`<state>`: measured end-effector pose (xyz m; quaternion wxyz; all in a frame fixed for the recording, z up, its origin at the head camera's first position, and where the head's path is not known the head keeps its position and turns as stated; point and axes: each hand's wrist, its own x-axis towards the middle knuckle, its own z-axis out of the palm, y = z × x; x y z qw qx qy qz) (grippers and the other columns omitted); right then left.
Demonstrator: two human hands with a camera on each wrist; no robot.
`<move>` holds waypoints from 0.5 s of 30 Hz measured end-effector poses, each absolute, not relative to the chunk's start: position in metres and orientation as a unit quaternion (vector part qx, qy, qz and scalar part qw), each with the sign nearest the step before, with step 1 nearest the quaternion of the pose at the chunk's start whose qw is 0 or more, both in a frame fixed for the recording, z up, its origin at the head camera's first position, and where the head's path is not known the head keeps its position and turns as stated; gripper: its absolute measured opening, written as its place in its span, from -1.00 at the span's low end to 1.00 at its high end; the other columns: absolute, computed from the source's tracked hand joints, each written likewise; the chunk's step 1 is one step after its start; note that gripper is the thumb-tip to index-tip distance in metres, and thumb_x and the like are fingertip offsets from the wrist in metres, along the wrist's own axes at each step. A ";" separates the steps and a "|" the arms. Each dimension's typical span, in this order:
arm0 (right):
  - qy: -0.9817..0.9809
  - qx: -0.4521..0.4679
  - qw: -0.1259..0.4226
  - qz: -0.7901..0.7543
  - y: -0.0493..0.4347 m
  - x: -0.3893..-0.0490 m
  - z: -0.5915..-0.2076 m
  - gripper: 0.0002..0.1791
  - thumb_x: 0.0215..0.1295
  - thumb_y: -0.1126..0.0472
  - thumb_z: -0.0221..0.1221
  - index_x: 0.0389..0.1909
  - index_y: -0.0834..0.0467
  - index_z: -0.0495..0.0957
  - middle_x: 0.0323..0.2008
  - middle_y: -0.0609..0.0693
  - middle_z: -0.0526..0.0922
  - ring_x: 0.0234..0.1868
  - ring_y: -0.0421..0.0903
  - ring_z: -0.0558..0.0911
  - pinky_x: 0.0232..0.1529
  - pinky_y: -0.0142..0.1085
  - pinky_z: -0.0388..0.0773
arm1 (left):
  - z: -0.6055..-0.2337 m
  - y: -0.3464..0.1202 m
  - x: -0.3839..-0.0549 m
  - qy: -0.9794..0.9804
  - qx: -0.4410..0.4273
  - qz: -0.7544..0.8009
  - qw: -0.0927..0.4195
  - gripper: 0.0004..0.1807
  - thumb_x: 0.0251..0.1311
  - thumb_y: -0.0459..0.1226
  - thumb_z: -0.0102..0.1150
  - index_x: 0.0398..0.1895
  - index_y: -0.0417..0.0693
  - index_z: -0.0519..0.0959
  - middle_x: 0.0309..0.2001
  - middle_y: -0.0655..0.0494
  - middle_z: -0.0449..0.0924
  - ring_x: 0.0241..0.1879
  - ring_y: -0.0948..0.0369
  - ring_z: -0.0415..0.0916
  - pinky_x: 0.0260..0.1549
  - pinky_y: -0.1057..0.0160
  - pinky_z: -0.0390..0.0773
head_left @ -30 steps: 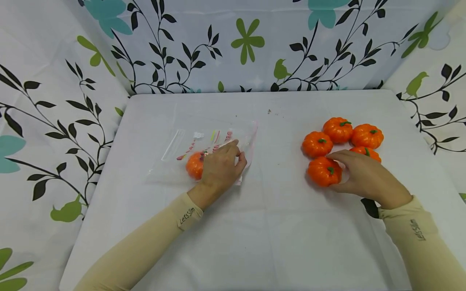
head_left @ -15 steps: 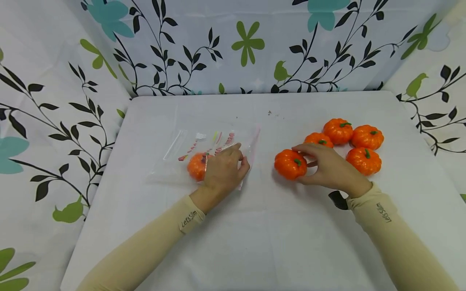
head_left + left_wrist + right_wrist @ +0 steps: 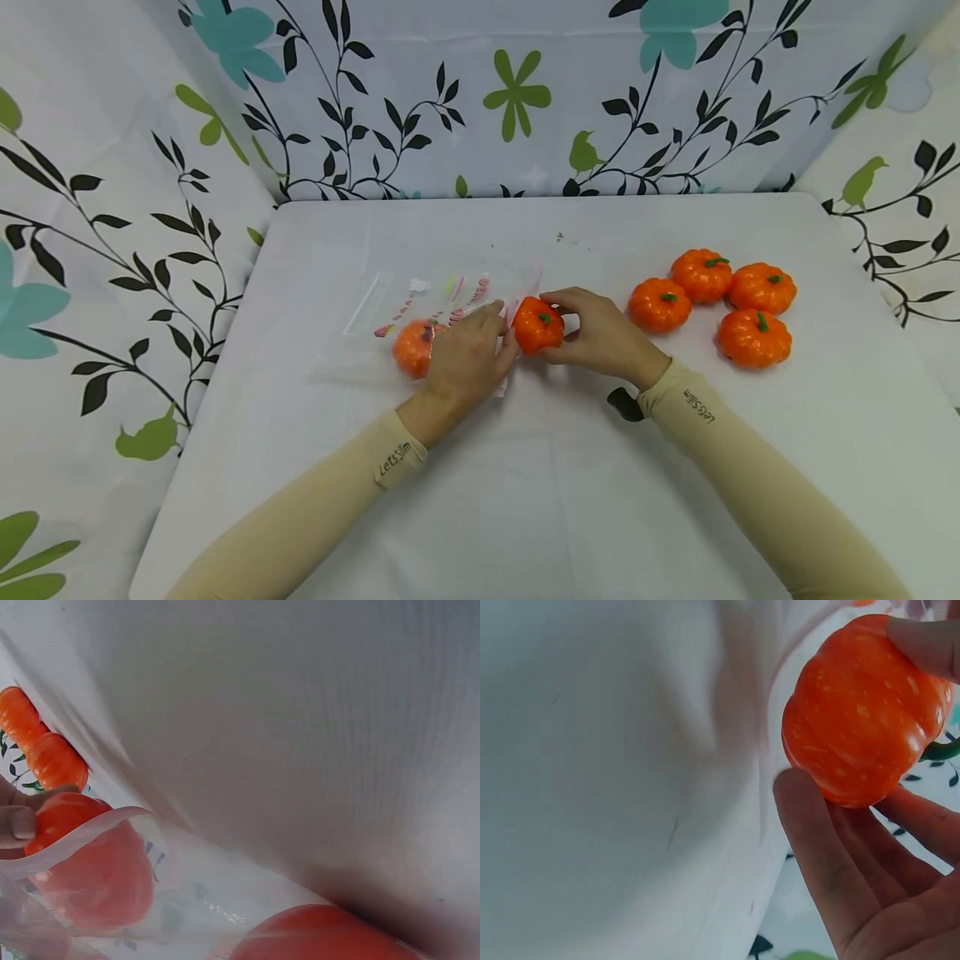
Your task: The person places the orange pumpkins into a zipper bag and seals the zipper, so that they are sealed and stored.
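Bag [image 3: 363, 304]: clear plastic; its lip should be held high so the mouth is not collapsed.
Left hand [image 3: 467, 354]: clamped on the bag's lip.
Right hand [image 3: 600, 333]: fingers and thumb clamped around a pumpkin.
Held pumpkin [image 3: 537, 327]: poised at the bag's mouth; best slid in low, and let go only once fully past the lip.
Bagged pumpkin [image 3: 412, 348]: seen through the bag; room should be left beside it.
Loose pumpkins [image 3: 658, 306]: four, right of the bag.

You've got a white table [image 3: 450, 517]: clear printed bag [image 3: 397, 310] lying left of centre, four orange pumpkins [image 3: 701, 279] grouped right, specks [image 3: 566, 239] near far edge.
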<state>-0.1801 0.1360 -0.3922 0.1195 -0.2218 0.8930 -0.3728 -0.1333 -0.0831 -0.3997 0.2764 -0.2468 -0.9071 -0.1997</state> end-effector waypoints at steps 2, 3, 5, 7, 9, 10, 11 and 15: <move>0.889 -0.218 0.129 -0.382 0.129 -0.183 -0.394 -0.14 0.06 0.07 0.51 0.38 0.21 0.42 0.27 0.03 0.52 0.19 0.02 0.54 0.04 -0.12 0.66 | -0.400 -0.084 -0.132 -0.905 -0.248 -0.199 0.283 -0.90 0.12 -0.36 0.34 -0.43 -0.21 0.61 -0.04 -0.16 0.72 -0.08 -0.01 0.72 -0.33 0.11 0.74; 0.887 -0.215 0.133 -0.387 0.126 -0.184 -0.395 -0.13 0.05 0.08 0.51 0.39 0.22 0.41 0.27 0.04 0.52 0.19 0.02 0.55 0.06 -0.12 0.65 | -0.400 -0.084 -0.132 -0.903 -0.248 -0.199 0.288 -0.91 0.12 -0.36 0.33 -0.43 -0.21 0.62 -0.04 -0.16 0.72 -0.08 0.00 0.72 -0.33 0.12 0.74; 0.883 -0.204 0.139 -0.398 0.120 -0.186 -0.397 -0.11 0.05 0.08 0.51 0.40 0.24 0.39 0.28 0.06 0.52 0.16 0.02 0.58 0.08 -0.13 0.64 | -0.401 -0.084 -0.132 -0.900 -0.250 -0.197 0.298 -0.91 0.11 -0.36 0.34 -0.44 -0.21 0.62 -0.04 -0.15 0.73 -0.09 0.01 0.73 -0.34 0.12 0.74; 0.879 -0.194 0.142 -0.413 0.114 -0.188 -0.400 -0.10 0.03 0.08 0.52 0.40 0.25 0.40 0.29 0.08 0.53 0.11 0.04 0.64 0.05 -0.14 0.65 | -0.401 -0.084 -0.132 -0.896 -0.253 -0.198 0.307 -0.90 0.10 -0.36 0.34 -0.46 -0.20 0.61 -0.05 -0.14 0.73 -0.10 0.01 0.73 -0.33 0.13 0.74; 0.875 -0.188 0.140 -0.423 0.108 -0.190 -0.403 -0.14 0.02 0.09 0.53 0.35 0.25 0.44 0.25 0.08 0.56 0.04 0.05 0.68 0.02 -0.15 0.66 | -0.402 -0.084 -0.131 -0.893 -0.254 -0.196 0.315 -0.90 0.11 -0.35 0.33 -0.45 -0.20 0.61 -0.05 -0.14 0.73 -0.10 0.02 0.73 -0.33 0.13 0.74; 0.874 -0.188 0.137 -0.426 0.105 -0.191 -0.404 -0.19 0.02 0.11 0.53 0.31 0.25 0.48 0.21 0.08 0.59 0.02 0.05 0.69 0.01 -0.16 0.67 | -0.402 -0.084 -0.131 -0.892 -0.255 -0.195 0.318 -0.89 0.11 -0.35 0.34 -0.46 -0.21 0.60 -0.06 -0.14 0.73 -0.10 0.02 0.73 -0.34 0.12 0.74; 0.872 -0.190 0.133 -0.430 0.103 -0.192 -0.406 -0.25 0.02 0.13 0.53 0.26 0.25 0.51 0.17 0.08 0.61 0.00 0.06 0.70 0.01 -0.16 0.67 | -0.402 -0.083 -0.131 -0.891 -0.256 -0.194 0.321 -0.88 0.12 -0.34 0.33 -0.46 -0.21 0.60 -0.06 -0.13 0.73 -0.11 0.02 0.73 -0.35 0.12 0.74; 0.870 -0.210 0.104 -0.434 0.092 -0.196 -0.412 -0.50 0.04 0.26 0.48 0.04 0.25 0.61 0.00 0.07 0.60 0.05 0.01 0.63 0.04 -0.15 0.65 | -0.402 -0.084 -0.130 -0.888 -0.259 -0.195 0.326 -0.88 0.13 -0.35 0.32 -0.48 -0.21 0.59 -0.07 -0.12 0.74 -0.16 0.02 0.74 -0.39 0.14 0.74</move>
